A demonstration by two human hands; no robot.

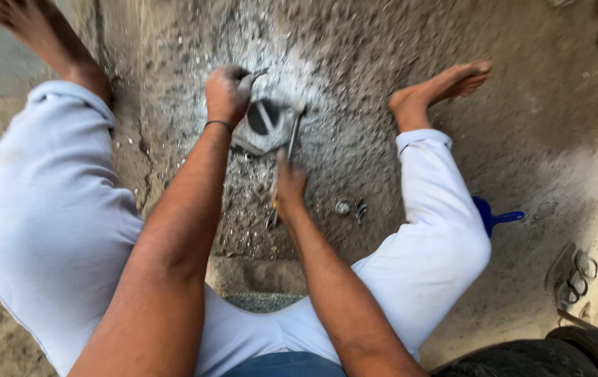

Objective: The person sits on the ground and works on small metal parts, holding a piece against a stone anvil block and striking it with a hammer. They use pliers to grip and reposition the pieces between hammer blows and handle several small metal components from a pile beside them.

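Observation:
I sit on a dusty concrete floor with my legs spread, bare feet out in front. My left hand (226, 94) is closed around the top edge of a grey metal part with a round opening (265, 124) that lies on the floor between my legs. My right hand (289, 190) grips the handle of a slim metal tool (293, 138) whose tip rests against the right side of that part. White-grey metal dust and shavings cover the floor around the part.
Two small metal pieces (351, 208) lie on the floor just right of my right hand. A blue plastic object (494, 216) pokes out behind my right knee. A sandal (570, 274) and a dark tyre (578, 352) sit at the lower right.

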